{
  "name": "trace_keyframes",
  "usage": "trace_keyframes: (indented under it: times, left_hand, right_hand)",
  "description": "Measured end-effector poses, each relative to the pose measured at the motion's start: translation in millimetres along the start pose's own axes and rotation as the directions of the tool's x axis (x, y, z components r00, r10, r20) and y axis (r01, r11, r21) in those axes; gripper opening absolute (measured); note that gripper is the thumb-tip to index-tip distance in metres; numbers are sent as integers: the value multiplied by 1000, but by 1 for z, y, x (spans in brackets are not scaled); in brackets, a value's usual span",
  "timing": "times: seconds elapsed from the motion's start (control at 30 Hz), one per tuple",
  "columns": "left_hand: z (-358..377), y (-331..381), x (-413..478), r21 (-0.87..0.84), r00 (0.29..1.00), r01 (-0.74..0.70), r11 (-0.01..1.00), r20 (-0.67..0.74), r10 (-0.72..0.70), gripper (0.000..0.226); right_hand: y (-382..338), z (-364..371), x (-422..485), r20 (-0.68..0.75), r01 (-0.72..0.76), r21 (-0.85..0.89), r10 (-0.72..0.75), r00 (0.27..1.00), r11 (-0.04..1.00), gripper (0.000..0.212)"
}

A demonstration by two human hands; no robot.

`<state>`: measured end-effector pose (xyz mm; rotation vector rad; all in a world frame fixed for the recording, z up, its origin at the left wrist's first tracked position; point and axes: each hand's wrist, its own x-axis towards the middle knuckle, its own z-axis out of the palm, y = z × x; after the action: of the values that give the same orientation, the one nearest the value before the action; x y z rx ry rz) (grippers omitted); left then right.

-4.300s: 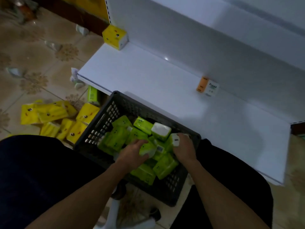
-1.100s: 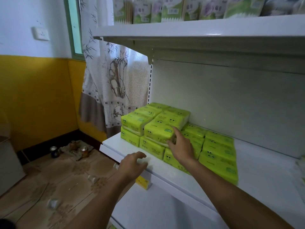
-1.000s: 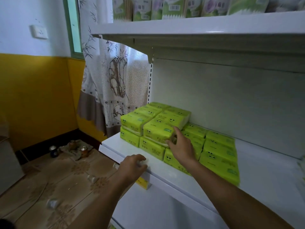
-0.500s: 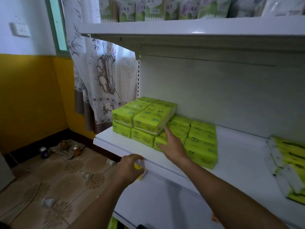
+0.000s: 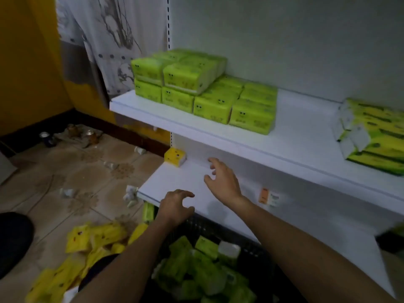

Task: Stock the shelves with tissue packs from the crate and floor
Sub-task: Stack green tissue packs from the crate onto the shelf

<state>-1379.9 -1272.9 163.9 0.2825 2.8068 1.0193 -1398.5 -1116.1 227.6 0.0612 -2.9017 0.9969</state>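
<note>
**Both hands empty over the lower shelf, crate below**

Head view. The left hand (image 5: pixel 177 206) hangs over the front edge of the lower shelf (image 5: pixel 175 180), fingers loosely curled and holding nothing. The right hand (image 5: pixel 223 180) hovers further in over the same shelf, fingers spread, also empty.

The green tissue packs (image 5: pixel 203 88) already stocked sit at the left end of the upper shelf (image 5: pixel 306 136), two layers at the left and a single row beside them. Their printed short ends face the aisle, so their long axes run back toward the rear panel.

More green packs (image 5: pixel 196 272) lie jumbled in the black crate (image 5: pixel 196 224) under the forearms, pointing every way, some tipped on end. Yellow packs (image 5: pixel 96 239) are strewn on the tiled floor to the left, and one small yellow pack (image 5: pixel 175 157) sits at the back left corner of the lower shelf.

The packs look light and squashy, wrapped in slick film (a pinch on a corner would likely slip). My judgement is that the better hold is across the two long sides, thumb opposite fingers, several at once if they are pressed together. They should be turned short end forward before being set down.
</note>
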Motion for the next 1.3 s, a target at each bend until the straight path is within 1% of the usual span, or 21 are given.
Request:
trace_keyframes:
  times: [0.13, 0.2, 0.3, 0.33, 0.43, 0.6, 0.7, 0.77, 0.83, 0.9, 0.93, 0.97, 1.0, 1.03, 1.07, 1.1, 1.23, 1.3]
  left_hand:
    - [60, -30, -13, -21, 992, 92, 996, 88, -90, 48]
    - [90, -45, -19, -46, 979, 145, 988, 154, -137, 58]
    - [137, -69, -26, -31, 947, 213, 977, 254, -198, 71]
    - [149, -74, -27, -21, 933, 231, 973, 286, -216, 70]
    - [184, -85, -23, 49, 877, 292, 955, 385, -288, 54]
    - [232, -95, -1, 72, 811, 345, 936, 479, -336, 56]
    - [255, -96, 9, 70, 795, 348, 935, 506, -334, 56]
    - [265, -94, 10, 52, 786, 358, 932, 522, -331, 56]
    - [272, -95, 9, 13, 765, 404, 914, 543, -346, 60]
    - [275, -98, 10, -7, 758, 436, 900, 542, -363, 62]
    - [276, -100, 10, -3, 757, 440, 898, 538, -370, 58]
    - [277, -102, 11, 9, 759, 437, 899, 533, -374, 53]
    - [278, -104, 12, 22, 762, 428, 903, 528, -375, 50]
    - [279, -105, 12, 26, 764, 422, 906, 528, -371, 49]
    - [280, -105, 12, 22, 766, 417, 908, 530, -365, 48]
    - [280, -105, 12, 13, 768, 414, 910, 532, -357, 47]
    - [277, -103, 13, 5, 776, 415, 910, 521, -357, 39]
    - [276, -104, 13, 11, 784, 413, 910, 504, -362, 36]
  right_hand:
    - [72, 53, -26, 121, -191, 16, 188, 975, 982, 50]
    - [110, 78, -41, 184, -303, 19, 294, 938, 953, 50]
    - [163, 112, -61, 285, -441, 6, 422, 861, 897, 51]
    - [179, 122, -67, 300, -481, 6, 458, 837, 876, 51]
    - [219, 148, -82, 325, -594, -4, 563, 760, 805, 48]
    - [268, 178, -90, 370, -675, -50, 642, 672, 736, 53]
    - [287, 194, -90, 415, -697, -74, 658, 629, 713, 47]
    - [295, 201, -88, 438, -684, -82, 643, 628, 725, 48]
    - [301, 205, -83, 390, -677, -26, 631, 671, 736, 58]
    - [305, 208, -78, 336, -704, 37, 654, 677, 709, 74]
    - [307, 208, -75, 338, -698, 12, 654, 676, 716, 84]
    - [308, 208, -74, 363, -680, -67, 653, 665, 730, 92]
    - [308, 208, -73, 395, -653, -169, 658, 641, 738, 98]
    - [308, 208, -74, 415, -615, -271, 667, 619, 740, 98]
    - [308, 207, -75, 414, -586, -340, 677, 609, 736, 94]
    - [307, 206, -75, 399, -575, -367, 682, 613, 731, 90]
    - [305, 207, -71, 309, -618, -352, 710, 633, 703, 66]
    - [303, 209, -70, 321, -573, -396, 692, 647, 718, 47]
